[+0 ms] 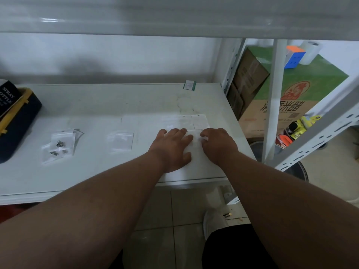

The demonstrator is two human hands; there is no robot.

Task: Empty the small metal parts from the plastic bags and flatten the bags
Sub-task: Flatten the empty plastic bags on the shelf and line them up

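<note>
**Both hands pressed on clear bags at the bench's right end**

Head view: the left hand lies palm down with fingers spread apart, flat on a clear plastic bag on the white bench. Just to its right, the right hand rests on the same patch of plastic with its fingers curled under; whether they pinch the bag cannot be told. Beyond the fingertips of both hands lies a row of flattened empty bags, edges touching or overlapping. Left of the left hand, apart from it, one more empty bag lies by itself. Farther left still, well away from the hands, is a small heap of bags with dark small metal parts showing inside them. At the bench's far left edge sits a dark case with yellow trim.
</note>
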